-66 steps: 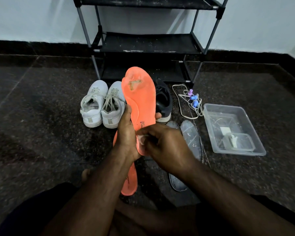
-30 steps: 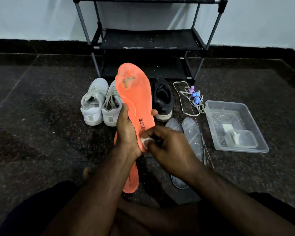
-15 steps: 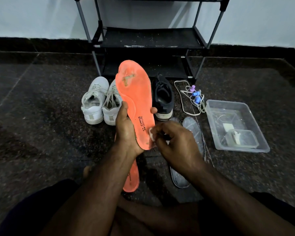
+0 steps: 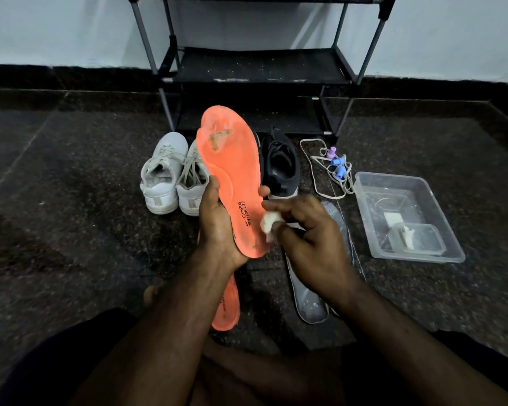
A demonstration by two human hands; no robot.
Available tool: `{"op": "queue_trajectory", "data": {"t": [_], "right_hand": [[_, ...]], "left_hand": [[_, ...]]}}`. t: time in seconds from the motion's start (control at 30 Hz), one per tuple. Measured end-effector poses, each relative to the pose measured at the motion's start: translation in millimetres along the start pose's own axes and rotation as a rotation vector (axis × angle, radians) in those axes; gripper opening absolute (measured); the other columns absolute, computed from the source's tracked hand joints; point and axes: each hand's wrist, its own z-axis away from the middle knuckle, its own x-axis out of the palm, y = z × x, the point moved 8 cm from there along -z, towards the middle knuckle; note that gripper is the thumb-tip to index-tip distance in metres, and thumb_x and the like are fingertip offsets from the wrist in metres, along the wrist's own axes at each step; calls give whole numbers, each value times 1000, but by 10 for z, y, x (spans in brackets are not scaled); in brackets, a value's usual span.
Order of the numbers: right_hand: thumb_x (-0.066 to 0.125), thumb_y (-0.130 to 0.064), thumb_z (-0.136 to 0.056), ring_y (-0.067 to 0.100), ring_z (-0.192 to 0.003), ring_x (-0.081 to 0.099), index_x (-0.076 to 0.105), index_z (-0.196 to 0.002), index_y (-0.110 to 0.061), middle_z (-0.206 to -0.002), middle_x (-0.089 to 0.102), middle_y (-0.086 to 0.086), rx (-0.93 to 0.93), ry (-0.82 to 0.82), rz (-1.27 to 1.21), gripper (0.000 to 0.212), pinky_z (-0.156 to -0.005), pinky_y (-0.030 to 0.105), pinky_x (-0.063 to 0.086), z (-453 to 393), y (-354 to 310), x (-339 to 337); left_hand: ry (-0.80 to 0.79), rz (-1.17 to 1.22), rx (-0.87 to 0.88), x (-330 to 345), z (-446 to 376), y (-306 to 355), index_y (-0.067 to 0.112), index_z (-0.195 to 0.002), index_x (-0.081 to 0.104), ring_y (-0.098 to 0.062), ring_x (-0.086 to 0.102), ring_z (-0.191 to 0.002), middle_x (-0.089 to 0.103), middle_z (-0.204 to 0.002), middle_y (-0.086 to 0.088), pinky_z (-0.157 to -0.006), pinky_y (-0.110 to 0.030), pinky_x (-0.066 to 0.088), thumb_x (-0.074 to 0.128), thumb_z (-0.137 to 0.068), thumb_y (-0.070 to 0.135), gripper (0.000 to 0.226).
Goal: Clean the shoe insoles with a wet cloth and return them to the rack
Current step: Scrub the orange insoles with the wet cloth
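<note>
My left hand (image 4: 217, 224) grips an orange insole (image 4: 232, 171) by its heel half and holds it upright, its printed face toward me, with worn brown marks near the toe. My right hand (image 4: 305, 232) pinches a small white wet cloth (image 4: 269, 225) against the insole's right edge, low down. A second orange insole (image 4: 228, 309) lies on the floor under my left forearm. Two grey insoles (image 4: 313, 303) lie on the floor under my right hand. The black shoe rack (image 4: 261, 65) stands against the wall behind.
A pair of white sneakers (image 4: 170, 177) and a black shoe (image 4: 280, 164) stand in front of the rack. White laces with purple and blue pieces (image 4: 332, 168) lie to the right. A clear plastic tub (image 4: 405, 218) with a smaller container inside sits at far right.
The cloth has shifted from the heel end up along the insole's right edge, and my right hand has turned so its fingers spread more. The insole has tilted slightly left.
</note>
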Motion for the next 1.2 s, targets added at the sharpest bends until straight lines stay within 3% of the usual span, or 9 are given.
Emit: {"op": "queue_trajectory", "data": {"t": [0.2, 0.3, 0.5, 0.57, 0.67, 0.83, 0.97, 1.1, 1.2], "right_hand": [[71, -7, -83, 3, -95, 64, 76, -103, -22, -102, 66, -11, -20, -70, 148, 26, -81, 30, 54, -23, 6, 66], [74, -23, -83, -1, -94, 64, 76, -103, -23, -103, 68, -13, 4, -101, 212, 20, -83, 21, 51, -24, 29, 82], [71, -14, -83, 0, -87, 61, 74, -94, -23, -96, 71, -11, -44, -240, 335, 14, -78, 4, 40, 51, -20, 219], [72, -14, -84, -2, -88, 60, 73, -101, -22, -99, 70, -11, -39, -299, 287, 19, -79, 6, 41, 133, -50, 254], [70, -14, -87, 4, -95, 61, 70, -117, -20, -107, 68, -6, -19, -204, 268, 31, -85, 15, 47, 34, -25, 147], [68, -12, -86, 16, -98, 62, 73, -110, -16, -105, 68, 2, -54, -199, 374, 25, -89, 18, 44, 15, -2, 238], [69, -10, -84, 14, -95, 64, 73, -106, -17, -103, 66, 0, -71, -248, 349, 23, -87, 20, 48, 188, -37, 304], [69, -12, -86, 13, -91, 62, 74, -108, -14, -102, 64, 1, -64, -84, 397, 23, -81, 17, 45, -67, 14, 125], [69, -14, -86, 12, -89, 61, 73, -108, -14, -100, 64, 0, -40, -31, 440, 23, -79, 12, 42, -186, 59, 66]], "left_hand": [[-12, -33, -6, -13, -3, -7, 7, -114, 64, -27, 63, -59, 66, -90, -11, -60, -33, 52, 26, -94, 72, 78], [-21, -22, 10, -34, -19, 6, 10, -105, 72, -26, 58, -55, 66, -91, -11, -59, -32, 44, 29, -94, 73, 76], [-16, -16, 20, -55, -30, -39, 16, -104, 71, -24, 48, -42, 61, -92, -10, -43, -22, 38, 33, -93, 75, 71], [6, -36, 35, -63, -26, -5, 15, -102, 71, -23, 50, -46, 62, -91, -11, -44, -21, 39, 33, -93, 73, 70], [10, -22, -12, -16, 6, -30, 11, -105, 68, -24, 55, -49, 64, -88, -10, -43, -22, 42, 30, -94, 73, 73], [-14, -33, -22, 6, 13, -58, 9, -103, 68, -22, 52, -43, 64, -87, -9, -41, -21, 34, 26, -94, 73, 78], [-53, -59, -11, 0, -8, -29, 16, -88, 79, -22, 47, -43, 58, -90, -7, -44, -21, 30, 25, -94, 74, 80], [-58, 2, -39, 52, 1, -80, 7, -108, 67, -25, 63, -60, 63, -92, -13, -57, -29, 51, 31, -94, 71, 75], [-45, 28, -42, 56, 0, -96, 8, -121, 64, -29, 66, -82, 68, -93, -15, -77, -38, 53, 36, -96, 68, 70]]}}
